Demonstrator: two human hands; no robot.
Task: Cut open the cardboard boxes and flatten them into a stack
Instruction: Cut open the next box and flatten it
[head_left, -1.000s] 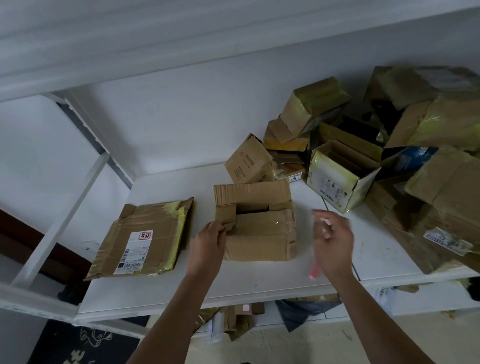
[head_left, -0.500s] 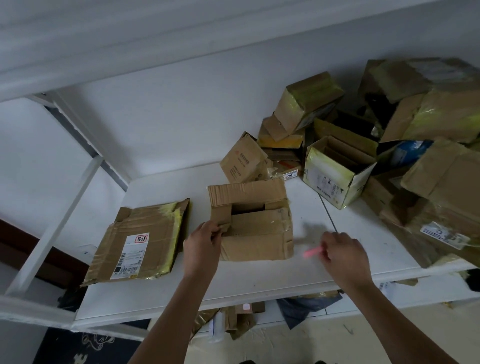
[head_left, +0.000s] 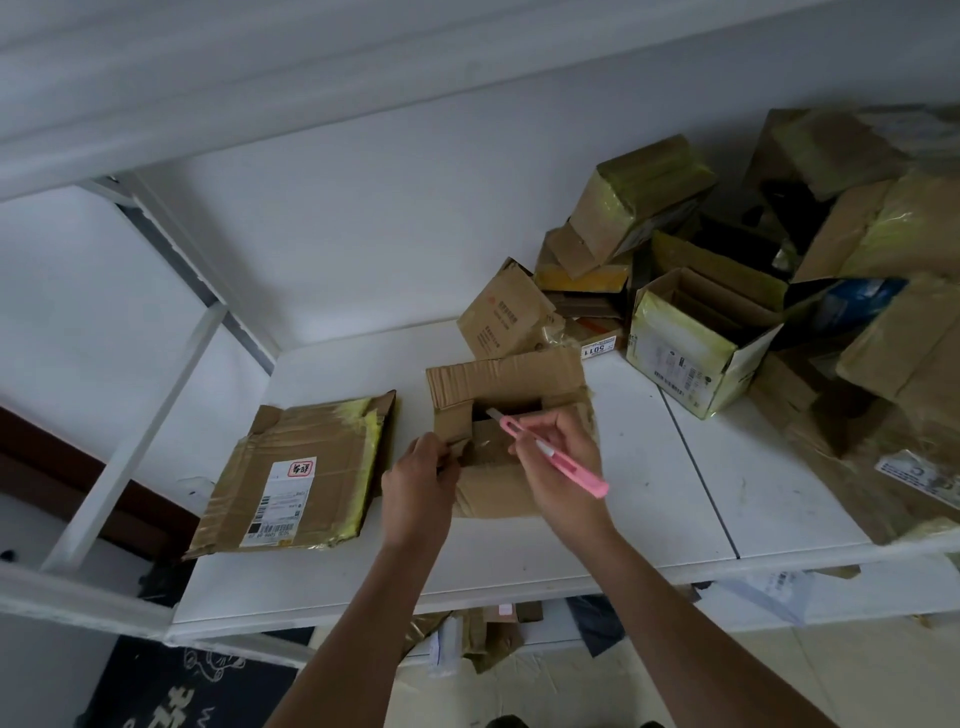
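A small brown cardboard box (head_left: 506, 382) lies on the white shelf (head_left: 649, 493), its top flaps partly open. My left hand (head_left: 421, 480) pinches the box's left flap. My right hand (head_left: 558, 460) grips a pink utility knife (head_left: 558, 457), whose blade tip points into the gap between the flaps. To the left lies a flattened box (head_left: 298, 475) with a white shipping label.
A heap of unflattened boxes (head_left: 779, 291) fills the shelf's right and back, the nearest an open yellow-taped one (head_left: 696, 348). A white frame post (head_left: 135, 441) slants at the left. Cardboard scraps (head_left: 483, 639) lie on the lower level under the shelf edge.
My right hand swung from the shelf at the right, with the pink knife, up over the box; the blade now sits at the flap gap. My left hand stays on the left flap.
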